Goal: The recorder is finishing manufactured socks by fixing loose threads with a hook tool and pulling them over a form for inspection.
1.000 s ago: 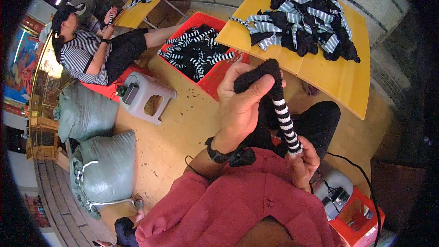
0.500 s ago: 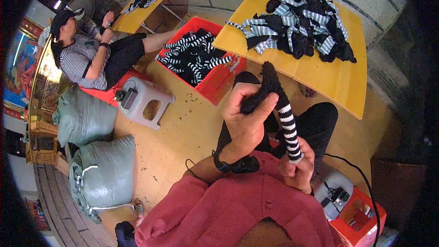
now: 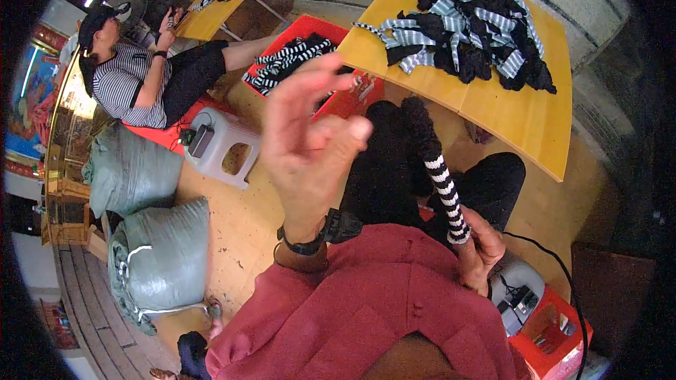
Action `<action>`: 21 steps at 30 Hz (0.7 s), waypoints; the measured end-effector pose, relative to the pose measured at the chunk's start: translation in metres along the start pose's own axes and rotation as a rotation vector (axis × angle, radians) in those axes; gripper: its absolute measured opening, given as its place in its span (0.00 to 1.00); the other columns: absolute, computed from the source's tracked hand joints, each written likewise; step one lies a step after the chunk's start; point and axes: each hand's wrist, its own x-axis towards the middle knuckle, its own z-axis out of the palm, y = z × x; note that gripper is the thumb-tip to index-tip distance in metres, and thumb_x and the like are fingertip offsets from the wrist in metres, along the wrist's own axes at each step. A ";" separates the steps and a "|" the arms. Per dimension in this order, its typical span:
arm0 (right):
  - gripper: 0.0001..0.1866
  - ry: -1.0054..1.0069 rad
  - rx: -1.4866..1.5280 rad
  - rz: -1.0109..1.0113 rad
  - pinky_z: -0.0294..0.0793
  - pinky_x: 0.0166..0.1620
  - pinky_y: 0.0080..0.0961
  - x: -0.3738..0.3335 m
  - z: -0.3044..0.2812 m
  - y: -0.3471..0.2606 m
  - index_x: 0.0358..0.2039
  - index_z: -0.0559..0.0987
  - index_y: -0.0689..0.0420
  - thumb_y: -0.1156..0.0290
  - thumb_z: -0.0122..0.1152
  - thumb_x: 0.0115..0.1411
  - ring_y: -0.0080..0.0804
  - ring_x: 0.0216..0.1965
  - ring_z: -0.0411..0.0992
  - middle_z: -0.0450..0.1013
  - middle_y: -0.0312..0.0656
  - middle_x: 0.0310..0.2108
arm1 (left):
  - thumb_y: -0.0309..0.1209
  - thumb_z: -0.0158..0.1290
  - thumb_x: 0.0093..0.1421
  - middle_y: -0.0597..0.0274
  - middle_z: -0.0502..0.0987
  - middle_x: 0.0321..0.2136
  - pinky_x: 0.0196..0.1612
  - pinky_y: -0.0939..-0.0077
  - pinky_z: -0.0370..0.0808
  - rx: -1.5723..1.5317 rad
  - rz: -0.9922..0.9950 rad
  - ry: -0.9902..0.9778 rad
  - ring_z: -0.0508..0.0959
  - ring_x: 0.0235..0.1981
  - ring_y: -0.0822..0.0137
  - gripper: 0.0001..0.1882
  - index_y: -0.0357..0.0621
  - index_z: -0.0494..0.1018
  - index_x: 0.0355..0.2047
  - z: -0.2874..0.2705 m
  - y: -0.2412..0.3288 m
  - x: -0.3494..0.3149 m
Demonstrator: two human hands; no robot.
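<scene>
A narrow knitted tube (image 3: 443,183), sock-like, stands upright in front of me. Its top is fuzzy black, with black and white stripes below. My right hand (image 3: 481,252) grips its striped lower end, close to my red shirt. Whether something stiff fills the tube, I cannot see. My left hand (image 3: 310,137) is raised to the left of the tube and apart from it. Its fingers are bent but spread, slightly blurred, with nothing in them. It covers part of a red crate (image 3: 306,26) of striped knitted pieces.
A yellow table (image 3: 514,127) bears a heap of black and striped knits (image 3: 479,32). To the left are a grey stool (image 3: 218,158), stuffed green sacks (image 3: 165,260) and a seated person (image 3: 134,84). At lower right, a cable passes a red stool (image 3: 553,338).
My left hand has let go of the tube's black top and moved up and left. The black part now stands straighter. My right hand keeps its hold, slightly farther right.
</scene>
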 end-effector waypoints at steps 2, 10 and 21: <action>0.14 0.003 0.039 -0.040 0.72 0.36 0.20 0.003 0.002 -0.002 0.40 0.76 0.66 0.80 0.54 0.50 0.28 0.30 0.76 0.77 0.47 0.33 | 0.19 0.54 0.51 0.52 0.65 0.48 0.28 0.83 0.76 -0.046 -0.244 -0.237 0.71 0.44 0.69 0.26 0.37 0.60 0.51 0.004 0.004 0.003; 0.14 -0.007 0.195 0.118 0.71 0.35 0.17 -0.003 -0.007 -0.005 0.40 0.76 0.66 0.78 0.58 0.51 0.24 0.31 0.73 0.76 0.42 0.33 | 0.20 0.54 0.52 0.58 0.74 0.34 0.26 0.78 0.79 -0.380 -0.568 -0.412 0.77 0.30 0.69 0.12 0.33 0.71 0.38 -0.007 -0.027 0.007; 0.17 0.049 0.201 0.260 0.57 0.23 0.08 -0.007 -0.001 -0.012 0.43 0.74 0.65 0.81 0.57 0.50 0.11 0.20 0.62 0.72 0.30 0.25 | 0.19 0.56 0.49 0.57 0.75 0.31 0.24 0.77 0.79 -0.409 -0.556 -0.289 0.77 0.27 0.68 0.11 0.32 0.73 0.35 -0.010 -0.029 0.004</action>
